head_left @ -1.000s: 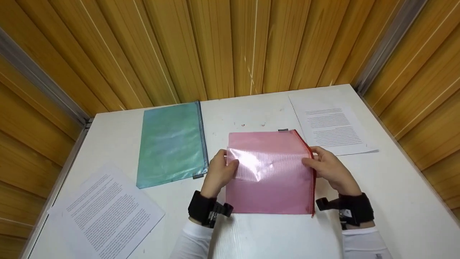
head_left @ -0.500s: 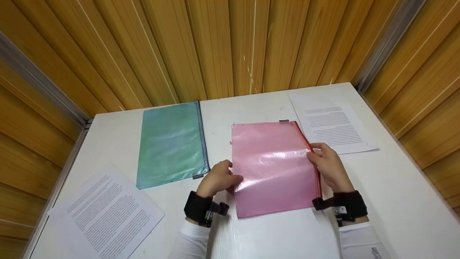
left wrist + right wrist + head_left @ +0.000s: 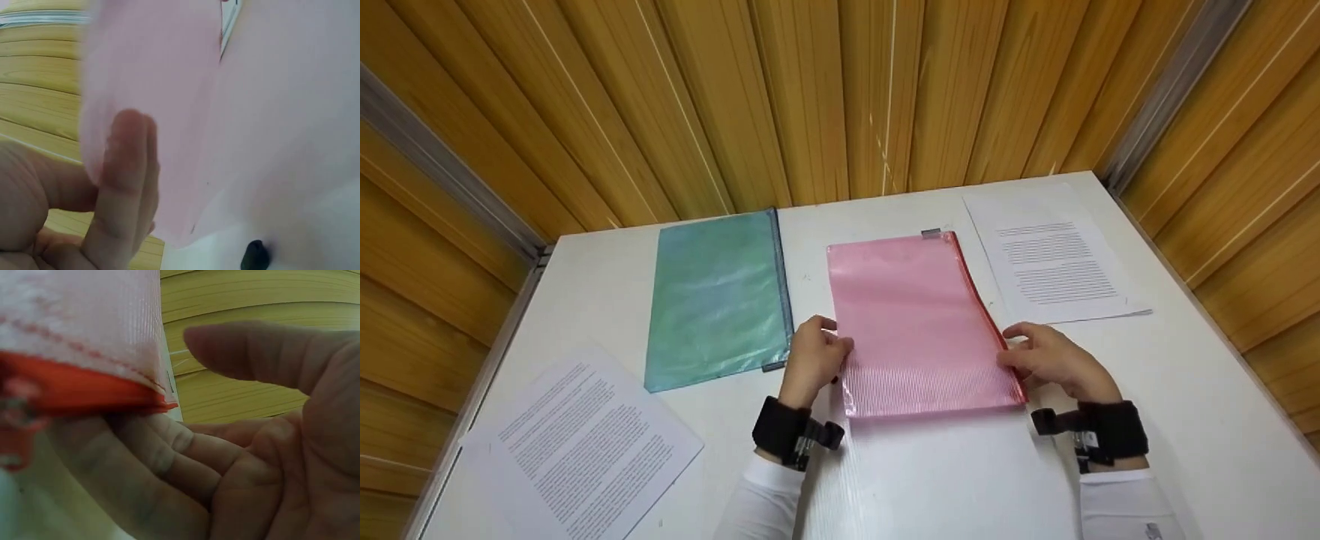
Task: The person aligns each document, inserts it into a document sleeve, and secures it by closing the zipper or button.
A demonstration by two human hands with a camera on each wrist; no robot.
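Note:
A pink translucent zip pouch [image 3: 911, 319] with a red zipper edge [image 3: 979, 300] lies slanted across the middle of the head view, its near part raised off the table. My left hand [image 3: 814, 358] pinches its left edge; in the left wrist view the thumb and fingers lie on opposite sides of the pink sheet [image 3: 152, 73]. At the zipper side, my right hand [image 3: 1057, 364] has its fingers under the red edge. The right wrist view shows the right thumb [image 3: 247, 351] apart from the pouch, and a red zipper pull [image 3: 22, 416], blurred, above the fingers.
A green zip pouch [image 3: 716, 300] lies flat to the left of the pink one. Printed sheets lie at the near left [image 3: 585, 450] and the far right [image 3: 1057, 262]. Yellow wood-patterned walls [image 3: 840, 97] stand around the white table [image 3: 945, 480].
The pink pouch has moved away from me, its far edge now higher in view and slightly left. My left hand has regripped along its left edge; the right thumb has loosened off the zipper edge.

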